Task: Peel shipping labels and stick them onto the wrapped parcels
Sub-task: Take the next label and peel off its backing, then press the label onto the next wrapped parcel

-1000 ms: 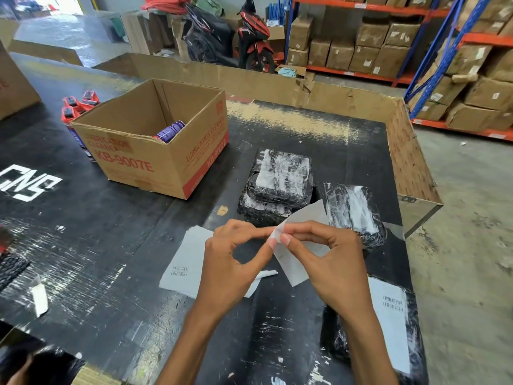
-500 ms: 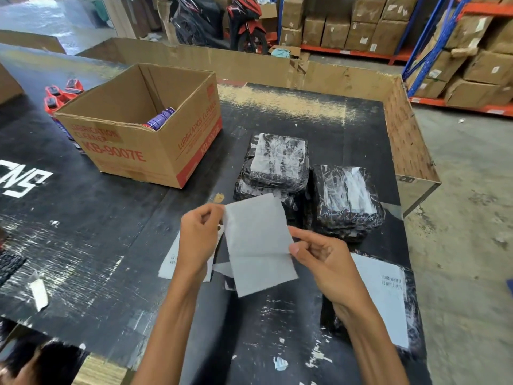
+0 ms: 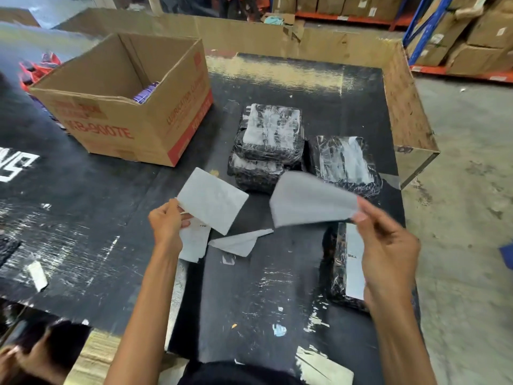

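My left hand (image 3: 166, 222) pinches one white sheet (image 3: 212, 200) by its near corner. My right hand (image 3: 388, 245) pinches a second, curved white sheet (image 3: 311, 202) by its right edge; the two sheets are apart, and I cannot tell which is the label and which the backing. Behind them lie black wrapped parcels: a stack of two (image 3: 270, 134) and a single one (image 3: 344, 165). Another parcel (image 3: 337, 276) with a white label on it sits under my right hand. More label sheets (image 3: 194, 243) lie on the table below my left hand.
An open cardboard box (image 3: 125, 120) with a purple can inside stands at the back left. A cardboard wall (image 3: 402, 107) borders the black table's (image 3: 249, 287) far and right edges. A torn paper scrap (image 3: 241, 241) lies between my hands. Another person's hand (image 3: 16, 357) is at the bottom left.
The single sheet both hands held has come apart into two. My left hand has drawn one sheet left and my right hand has carried the other right, toward the parcels.
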`<state>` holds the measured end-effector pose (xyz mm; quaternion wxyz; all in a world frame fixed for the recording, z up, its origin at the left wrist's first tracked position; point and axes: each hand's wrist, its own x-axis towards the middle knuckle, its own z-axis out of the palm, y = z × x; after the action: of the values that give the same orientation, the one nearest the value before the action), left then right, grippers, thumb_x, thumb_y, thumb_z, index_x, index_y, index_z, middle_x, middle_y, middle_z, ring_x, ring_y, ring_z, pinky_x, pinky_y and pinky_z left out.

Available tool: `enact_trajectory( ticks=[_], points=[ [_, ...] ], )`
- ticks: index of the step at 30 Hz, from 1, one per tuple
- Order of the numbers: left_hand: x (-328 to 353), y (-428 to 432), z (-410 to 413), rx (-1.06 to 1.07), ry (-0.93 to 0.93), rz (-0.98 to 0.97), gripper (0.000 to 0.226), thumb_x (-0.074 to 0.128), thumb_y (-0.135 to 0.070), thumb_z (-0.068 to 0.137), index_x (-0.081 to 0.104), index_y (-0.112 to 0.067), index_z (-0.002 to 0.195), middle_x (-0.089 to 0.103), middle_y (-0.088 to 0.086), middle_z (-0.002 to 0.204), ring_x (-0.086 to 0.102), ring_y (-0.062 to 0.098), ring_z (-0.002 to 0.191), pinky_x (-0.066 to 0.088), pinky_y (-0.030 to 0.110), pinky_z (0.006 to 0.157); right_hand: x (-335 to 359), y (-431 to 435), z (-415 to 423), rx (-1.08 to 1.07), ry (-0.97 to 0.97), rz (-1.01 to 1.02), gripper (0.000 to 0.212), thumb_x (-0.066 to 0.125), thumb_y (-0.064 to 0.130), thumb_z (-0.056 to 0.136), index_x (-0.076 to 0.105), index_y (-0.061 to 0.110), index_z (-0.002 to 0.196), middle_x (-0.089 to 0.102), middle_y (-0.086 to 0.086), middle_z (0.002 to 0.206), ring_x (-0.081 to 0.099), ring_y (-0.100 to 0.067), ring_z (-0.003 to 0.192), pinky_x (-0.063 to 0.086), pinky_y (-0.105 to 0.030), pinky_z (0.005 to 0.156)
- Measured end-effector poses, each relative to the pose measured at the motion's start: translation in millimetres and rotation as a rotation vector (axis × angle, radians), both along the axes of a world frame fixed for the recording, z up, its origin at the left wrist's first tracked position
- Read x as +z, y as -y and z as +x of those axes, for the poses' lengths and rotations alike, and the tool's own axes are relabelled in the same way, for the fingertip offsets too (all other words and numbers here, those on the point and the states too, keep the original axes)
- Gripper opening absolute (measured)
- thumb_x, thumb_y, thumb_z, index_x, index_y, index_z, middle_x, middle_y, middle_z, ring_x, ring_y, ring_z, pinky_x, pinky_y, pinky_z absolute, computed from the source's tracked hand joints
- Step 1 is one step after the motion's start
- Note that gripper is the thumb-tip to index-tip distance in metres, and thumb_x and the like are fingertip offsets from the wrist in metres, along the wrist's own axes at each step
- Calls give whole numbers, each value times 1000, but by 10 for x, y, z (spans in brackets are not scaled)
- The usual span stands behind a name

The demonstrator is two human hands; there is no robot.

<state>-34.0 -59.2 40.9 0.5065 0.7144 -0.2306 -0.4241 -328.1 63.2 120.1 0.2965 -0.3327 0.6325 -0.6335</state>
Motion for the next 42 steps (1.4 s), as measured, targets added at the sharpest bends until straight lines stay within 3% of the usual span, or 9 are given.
enact_trajectory(
  ticks=[3,6,13,18,22,27,32,36,42],
  points=[
    [60,-65,92,36,38,-69,24,47,-10,94,63,-6,76,64,12,79,60,17,61,49,33,65,105,-39,72,-121,-564,-266,27,67,3,94,74,24,109,66,-1,87,61,-20,80,52,-39,78],
    [191,-162,90,42,62,-164,22,47,-8,92,63,-5,78,59,17,83,57,18,62,52,33,66,-46,-1,313,10,-899,-379,24,73,2,86,80,15,105,66,-1,90,57,-22,83,40,-38,77],
    [544,-431,3,142,108,-378,23,46,-4,95,67,1,91,64,11,75,61,25,75,56,36,70,-1309,138,813,510,-1160,88,20,80,19,80,79,28,97,64,6,97,59,-19,91,35,-37,89],
    [635,-614,-85,-58,127,-433,19,49,-3,96,64,1,85,62,9,78,57,18,71,50,32,66,-1181,96,779,560,-981,180,18,65,41,84,77,33,94,63,12,99,57,-13,93,38,-37,85],
    [714,-766,-269,-386,181,-498,20,54,-10,98,62,-4,81,54,10,69,47,18,63,39,34,57,-595,307,663,544,-176,245,32,51,39,103,78,24,96,80,7,88,70,-8,73,50,-29,70],
    [777,-859,-462,-960,329,-550,17,59,-26,98,71,-34,91,75,-10,96,68,7,92,49,23,83,-154,673,403,644,539,497,84,38,74,91,75,0,106,76,-19,96,71,-30,80,45,-35,71],
    [769,-866,-549,-1079,593,-654,13,76,-19,89,73,-26,99,67,-15,124,56,15,124,43,27,104,45,798,188,581,417,397,33,67,41,91,77,12,103,79,-5,89,71,-22,82,51,-32,70],
    [669,-876,-576,-901,712,-569,57,79,-35,81,54,-31,132,53,-18,136,49,5,129,40,21,106,133,822,130,488,260,293,14,68,16,92,78,7,95,80,-13,98,73,-25,89,55,-35,81],
    [629,-749,-658,-822,456,-350,11,78,-27,86,75,-31,97,76,-19,90,68,2,92,47,14,81,217,875,167,372,176,132,10,69,16,94,76,17,88,80,-6,95,72,-16,85,57,-34,79]
  ],
)
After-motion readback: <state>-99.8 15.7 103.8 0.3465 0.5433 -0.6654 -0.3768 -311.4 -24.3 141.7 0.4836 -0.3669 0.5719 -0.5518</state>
